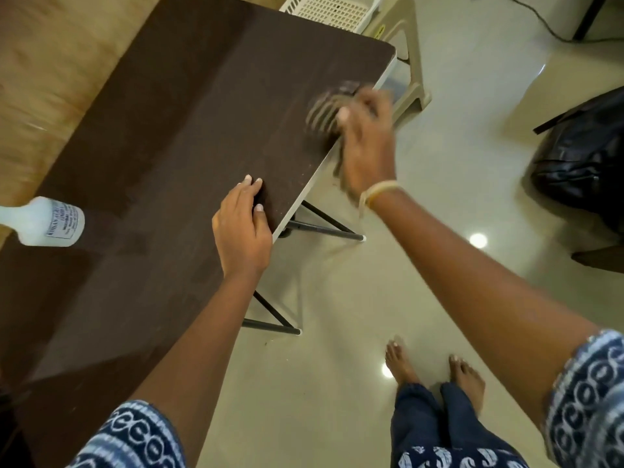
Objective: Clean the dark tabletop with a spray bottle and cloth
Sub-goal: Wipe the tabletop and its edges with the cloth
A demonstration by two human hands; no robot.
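Wiping: right hand (366,143) clamps the blurred cloth (329,111) on the table (189,130); left hand (241,228) rests flat, fingers together; next, sweep toward it.

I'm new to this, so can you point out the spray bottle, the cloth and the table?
spray bottle (50,222): head view, on its labelled body.
cloth (326,111): head view, on its blurred striped part.
dark tabletop (189,136): head view, on bare surface.

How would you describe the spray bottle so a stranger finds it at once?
Look at the dark tabletop, then its left edge. The spray bottle lies on its side there, away from both hands. It is the only white, translucent thing on the table, with a printed label.
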